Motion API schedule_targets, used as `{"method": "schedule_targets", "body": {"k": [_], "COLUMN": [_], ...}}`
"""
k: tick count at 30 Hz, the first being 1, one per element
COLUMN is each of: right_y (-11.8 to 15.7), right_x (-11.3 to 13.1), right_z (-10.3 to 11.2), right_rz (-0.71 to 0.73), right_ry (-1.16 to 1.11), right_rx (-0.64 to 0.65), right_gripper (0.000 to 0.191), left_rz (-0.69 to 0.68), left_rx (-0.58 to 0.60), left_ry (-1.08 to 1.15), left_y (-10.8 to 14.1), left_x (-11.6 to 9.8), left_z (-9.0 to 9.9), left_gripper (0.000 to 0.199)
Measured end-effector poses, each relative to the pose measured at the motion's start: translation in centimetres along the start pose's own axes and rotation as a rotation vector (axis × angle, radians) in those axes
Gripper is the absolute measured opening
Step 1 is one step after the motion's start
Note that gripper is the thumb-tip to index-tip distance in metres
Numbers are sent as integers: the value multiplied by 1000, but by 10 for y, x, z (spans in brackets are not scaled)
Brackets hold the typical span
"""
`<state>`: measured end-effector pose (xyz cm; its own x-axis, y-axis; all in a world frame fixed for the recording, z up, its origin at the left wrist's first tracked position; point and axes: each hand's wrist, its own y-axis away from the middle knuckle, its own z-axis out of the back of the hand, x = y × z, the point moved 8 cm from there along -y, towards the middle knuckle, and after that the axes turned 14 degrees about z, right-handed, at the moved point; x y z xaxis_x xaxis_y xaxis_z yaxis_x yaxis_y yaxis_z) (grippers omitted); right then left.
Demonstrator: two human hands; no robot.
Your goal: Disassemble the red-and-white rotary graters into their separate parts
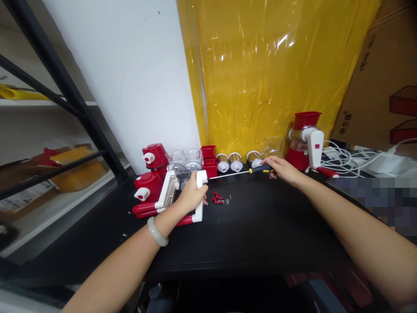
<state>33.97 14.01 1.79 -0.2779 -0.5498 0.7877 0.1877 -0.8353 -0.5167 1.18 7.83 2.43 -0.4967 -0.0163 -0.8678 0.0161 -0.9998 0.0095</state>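
Your left hand is closed around the upper part of a white crank, thumb across the near side, fingers wrapped behind it. The crank stands roughly upright over the black table, its round end above your thumb and its red handle pointing left at the bottom. Your right hand grips the dark handle end of a screwdriver between thumb and fingers; how tightly, you can't tell from here. The shaft runs almost level to the left, and its tip meets the crank's round end; whether it sits in a screw is too small to make out.

Just right of the crank, small red pieces lie on the table beside loose screws. More cranks lie together left of your left hand, near red grater bodies. Metal drums stand behind the screwdriver, and an assembled grater stands beyond your right hand.
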Motion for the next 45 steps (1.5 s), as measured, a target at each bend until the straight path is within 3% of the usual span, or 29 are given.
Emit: {"method": "schedule_targets", "body": {"k": [14,23,27,32,38,45], "right_y": [2,5,2,-1,0,0], "right_x": [4,27,29,14,5,16], "right_z": [0,1,1,4,3,9], "right_rz": [-23,51,75,5,16,93], "right_ry": [-327,-459,-402,-217,36,-20], "right_rx": [-105,-106,-100,-119,16,-77], "right_gripper": [46,45,44,41,44,37], "left_rz": [65,71,74,73,92,99], "left_rx": [38,60,69,76,81,76], "left_ry": [111,105,103,126,129,128], "left_y": [-3,-3,-3,-3,-4,-4], "left_x": [5,7,8,8,8,9], "left_z": [-4,-9,-10,-10,-10,-10], "left_gripper": [35,35,33,34,36,36]}}
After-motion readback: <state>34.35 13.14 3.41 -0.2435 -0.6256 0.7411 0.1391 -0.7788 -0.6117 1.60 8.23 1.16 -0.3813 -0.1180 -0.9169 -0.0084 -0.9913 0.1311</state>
